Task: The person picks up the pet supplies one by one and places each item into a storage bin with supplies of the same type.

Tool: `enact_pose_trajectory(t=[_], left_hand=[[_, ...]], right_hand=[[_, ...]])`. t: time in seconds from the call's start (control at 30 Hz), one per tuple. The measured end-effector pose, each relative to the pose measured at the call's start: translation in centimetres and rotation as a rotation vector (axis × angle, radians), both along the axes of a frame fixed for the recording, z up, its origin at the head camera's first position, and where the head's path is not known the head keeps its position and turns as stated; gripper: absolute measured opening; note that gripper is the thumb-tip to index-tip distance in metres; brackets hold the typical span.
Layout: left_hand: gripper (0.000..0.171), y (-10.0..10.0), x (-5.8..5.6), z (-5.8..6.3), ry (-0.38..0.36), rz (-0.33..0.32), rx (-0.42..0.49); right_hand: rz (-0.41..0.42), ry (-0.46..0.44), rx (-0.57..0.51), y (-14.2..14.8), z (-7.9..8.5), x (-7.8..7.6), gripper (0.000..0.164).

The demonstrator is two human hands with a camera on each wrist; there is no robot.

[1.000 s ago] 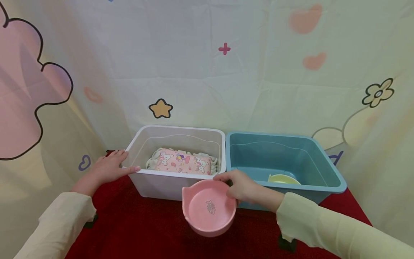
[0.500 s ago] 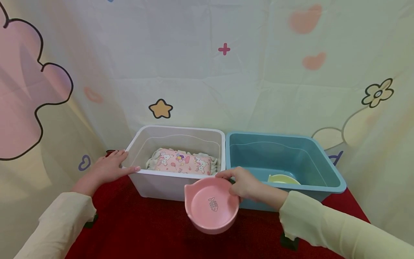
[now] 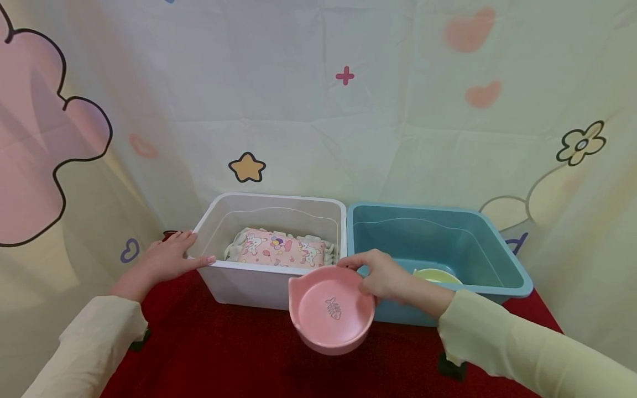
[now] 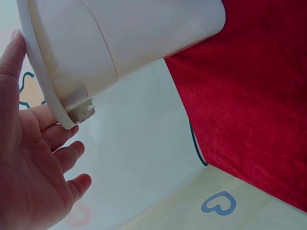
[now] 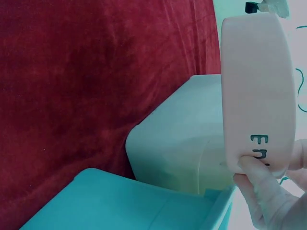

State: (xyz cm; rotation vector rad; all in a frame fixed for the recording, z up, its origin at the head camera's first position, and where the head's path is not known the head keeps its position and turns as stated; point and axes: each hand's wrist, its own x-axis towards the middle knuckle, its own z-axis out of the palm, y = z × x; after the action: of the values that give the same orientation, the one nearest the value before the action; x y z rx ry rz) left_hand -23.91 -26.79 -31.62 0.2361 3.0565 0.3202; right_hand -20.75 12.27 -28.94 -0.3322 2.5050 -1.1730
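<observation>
A pink bowl with a pointed ear on its rim and a fishbone drawing inside is tilted toward me in front of the bins. My right hand pinches its upper right edge. In the right wrist view the dark letters on the side of the bowl show, with fingertips against it. My left hand rests on the left corner of the white bin, the thumb along the front rim and the fingers loosely extended. The left wrist view shows the hand touching the rim from outside.
Inside the white bin lies a pink pillow with a pale ruffled edge. The blue bin stands right beside it and holds a yellow-green dish. Red cloth covers the table; a printed curtain hangs behind.
My right hand and the pink bowl have shifted a little to the right and slightly up. My left hand has stayed on the white bin.
</observation>
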Motion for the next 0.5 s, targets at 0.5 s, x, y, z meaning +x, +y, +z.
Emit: enact_pose_trajectory(t=[0.5], left_hand=[[0.094,-0.2,-0.16,-0.22,0.008,-0.002,-0.007]], right_hand=[[0.033,0.048,0.017,0.85,1.06,-0.12,0.059]])
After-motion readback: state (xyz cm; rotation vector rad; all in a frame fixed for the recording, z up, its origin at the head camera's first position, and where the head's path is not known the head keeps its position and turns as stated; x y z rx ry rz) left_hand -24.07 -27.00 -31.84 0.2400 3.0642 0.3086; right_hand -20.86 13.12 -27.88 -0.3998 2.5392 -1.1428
